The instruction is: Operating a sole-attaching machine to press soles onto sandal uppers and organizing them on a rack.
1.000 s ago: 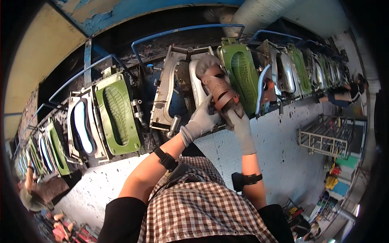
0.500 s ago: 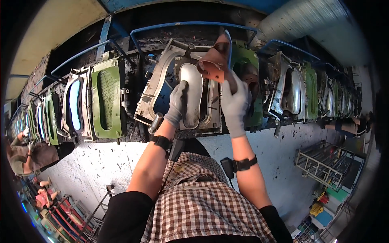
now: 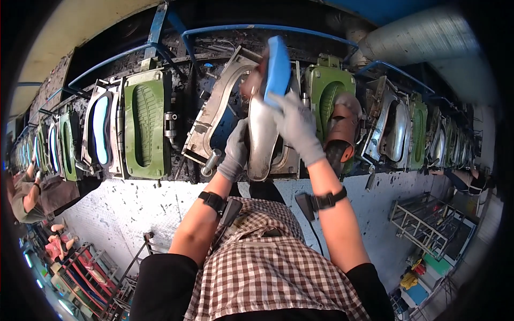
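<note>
In the middle of the row, a silver metal shoe last (image 3: pixel 261 147) stands in an opened metal mould (image 3: pixel 217 115). My left hand (image 3: pixel 234 152), in a grey glove, is closed against the left side of this last; its fingertips are hidden. A brown sandal upper with a blue sole (image 3: pixel 277 72) is held over the far end of the last, its blue underside facing me. Its brown part is blurred. My right hand (image 3: pixel 300 128), also gloved, pinches its near end. Just right, another brown sandal upper (image 3: pixel 341 125) lies on a green sole mould (image 3: pixel 329 75).
More moulds line both sides, including a green one (image 3: pixel 144 125) and one with a pale blue insert (image 3: pixel 100 131). A blue rail (image 3: pixel 262 27) runs behind. A metal handle (image 3: pixel 211 162) juts out near my left wrist. At far left, another person (image 3: pixel 27 198) works.
My right hand has turned the upper so its blue sole shows, and moved it left over the last. My left hand has slid down the last's side. The view has shifted slightly.
</note>
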Tool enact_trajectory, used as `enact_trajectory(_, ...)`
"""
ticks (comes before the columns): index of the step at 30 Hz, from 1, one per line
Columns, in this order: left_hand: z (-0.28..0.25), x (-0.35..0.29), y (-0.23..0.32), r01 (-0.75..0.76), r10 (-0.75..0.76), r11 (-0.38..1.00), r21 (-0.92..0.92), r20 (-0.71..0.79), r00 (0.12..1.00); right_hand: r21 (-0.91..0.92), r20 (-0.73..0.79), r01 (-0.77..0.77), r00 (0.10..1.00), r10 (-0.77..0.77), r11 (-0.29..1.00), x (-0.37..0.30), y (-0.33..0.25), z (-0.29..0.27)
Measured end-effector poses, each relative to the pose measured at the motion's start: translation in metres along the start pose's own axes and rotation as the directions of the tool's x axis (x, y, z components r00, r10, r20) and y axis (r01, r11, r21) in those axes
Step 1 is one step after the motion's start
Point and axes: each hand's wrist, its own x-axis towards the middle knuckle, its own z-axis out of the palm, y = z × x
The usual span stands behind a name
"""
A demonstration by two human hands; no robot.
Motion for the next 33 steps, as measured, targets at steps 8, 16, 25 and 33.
enact_trajectory(8, 0.023, -0.040, 0.019, 0.241, -0.317, 0.885, -0.398, -0.137, 0.938, 0.028, 0.293, 0.071, 0.953, -0.076, 0.997, -0.125, -0.027, 0.007)
enact_trajectory(16, 0.024, 0.041, 0.044, 0.072, -0.054, 0.987, 0.141, -0.126, 0.991, 0.278, -0.004, -0.202, 0.977, 0.211, 0.939, -0.079, -0.018, 0.013)
enact_trajectory(25, 0.033, 0.036, 0.037, -0.010, 0.009, 0.999, -0.035, -0.028, 1.000, 0.432, 0.147, -0.507, 0.856, 0.496, 0.746, -0.098, -0.019, 0.041)
enact_trajectory(33, 0.062, 0.084, 0.051, -0.115, 0.130, 0.982, 0.147, -0.095, 0.987, 0.167, 0.011, -0.356, 0.933, 0.360, 0.919, -0.038, 0.008, 0.023)
